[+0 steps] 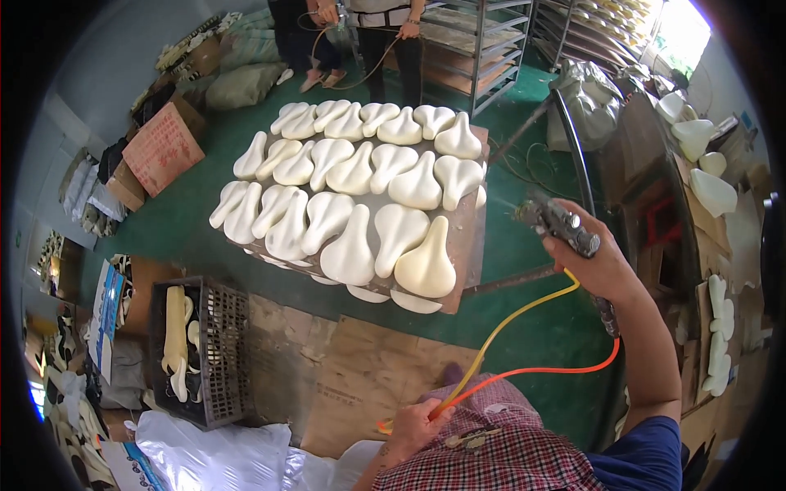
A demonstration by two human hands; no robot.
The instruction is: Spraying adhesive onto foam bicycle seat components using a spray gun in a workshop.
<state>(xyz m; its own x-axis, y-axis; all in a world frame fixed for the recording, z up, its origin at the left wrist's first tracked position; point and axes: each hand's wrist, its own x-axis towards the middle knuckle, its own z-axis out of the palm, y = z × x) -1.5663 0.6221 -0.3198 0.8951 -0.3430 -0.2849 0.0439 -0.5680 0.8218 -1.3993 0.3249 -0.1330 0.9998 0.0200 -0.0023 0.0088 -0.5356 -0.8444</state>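
Observation:
My right hand [588, 252] is wrapped round a dark metal spray gun [558, 222], its nozzle facing left toward a board of saddle-shaped foam pieces. A yellow hose [499, 327] and an orange hose [536, 371] run from the gun down to my left hand [416, 430], which is closed on both near my checked apron [491, 454]. Cream-white bicycle saddle pads [348, 248] lie in three rows on the brown board [465, 282]; the near-right pad [427, 266] looks yellower. More pads show under the board's near edge.
A black plastic crate [225, 352] with foam pieces stands at lower left, by white plastic bags [213, 450]. Cardboard [368, 393] covers the floor. Two people stand beyond the board, near a metal rack [475, 49]. A black curved bar [577, 151] rises right of the board.

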